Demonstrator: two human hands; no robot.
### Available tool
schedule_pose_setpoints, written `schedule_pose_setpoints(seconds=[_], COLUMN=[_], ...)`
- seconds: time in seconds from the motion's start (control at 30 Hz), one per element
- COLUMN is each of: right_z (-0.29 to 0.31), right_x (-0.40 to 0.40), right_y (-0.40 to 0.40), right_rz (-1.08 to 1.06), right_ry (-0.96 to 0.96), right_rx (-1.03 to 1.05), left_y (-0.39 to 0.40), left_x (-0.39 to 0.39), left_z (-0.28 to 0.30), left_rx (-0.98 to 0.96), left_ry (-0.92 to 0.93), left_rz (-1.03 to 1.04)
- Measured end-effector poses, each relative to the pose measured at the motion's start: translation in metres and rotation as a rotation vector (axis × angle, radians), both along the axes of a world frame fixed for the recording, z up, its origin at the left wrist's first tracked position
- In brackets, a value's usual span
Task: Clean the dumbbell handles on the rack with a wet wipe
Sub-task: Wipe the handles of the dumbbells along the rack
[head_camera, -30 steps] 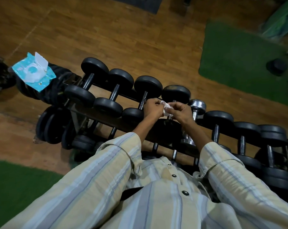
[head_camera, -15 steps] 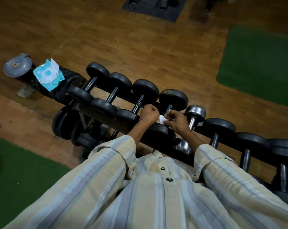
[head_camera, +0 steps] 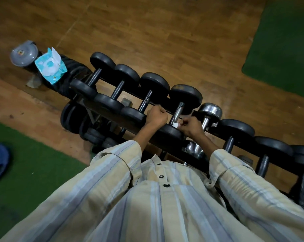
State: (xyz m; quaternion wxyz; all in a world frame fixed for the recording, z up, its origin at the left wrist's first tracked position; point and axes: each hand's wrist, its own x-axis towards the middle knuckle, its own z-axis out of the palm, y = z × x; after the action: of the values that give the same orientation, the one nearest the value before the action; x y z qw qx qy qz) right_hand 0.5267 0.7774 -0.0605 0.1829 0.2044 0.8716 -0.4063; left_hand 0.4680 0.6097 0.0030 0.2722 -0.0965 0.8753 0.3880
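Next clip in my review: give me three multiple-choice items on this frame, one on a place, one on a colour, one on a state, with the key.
1. Where does the light blue wet-wipe packet lie?
A. on the stacked black plates at the rack's left end
B. on the green mat
C. in the person's left hand

2. What colour are the heads of the dumbbell just right of the right hand?
A. black
B. shiny chrome
C. blue

3. What is the right hand doing?
A. hanging idle
B. lifting a dumbbell
C. pinching a small white wet wipe at a metal dumbbell handle

Key: 1 A, the packet sits on the dark plates beside the first dumbbell; 2 B, its heads gleam silver among black ones; 3 C, white wipe shows between its fingers at the handle's near end.
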Motion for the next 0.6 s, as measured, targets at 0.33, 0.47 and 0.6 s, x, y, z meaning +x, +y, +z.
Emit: schedule_pose_setpoints(seconds=[0.33, 0.47, 0.6], right_z=[-0.025, -0.027, -0.024], right_x=[-0.013, -0.018, -0.019], right_y=[-0.013, -0.015, -0.015], right_rz=[-0.323, -0.358, -0.472], right_ry=[-0.245, -0.319, -0.422], right_rx=[-0.253, -0.426, -0.676], left_y=[0.001, 0.008, 0.014], left_x=[-0.025, -0.034, -0.041], left_z=[-0.009, -0.008, -0.012], left_rx=[-0.053, -0.076, -0.105], left_ry=[-0.147, -0.183, -0.219], left_rz=[-0.136, -0.228, -0.310])
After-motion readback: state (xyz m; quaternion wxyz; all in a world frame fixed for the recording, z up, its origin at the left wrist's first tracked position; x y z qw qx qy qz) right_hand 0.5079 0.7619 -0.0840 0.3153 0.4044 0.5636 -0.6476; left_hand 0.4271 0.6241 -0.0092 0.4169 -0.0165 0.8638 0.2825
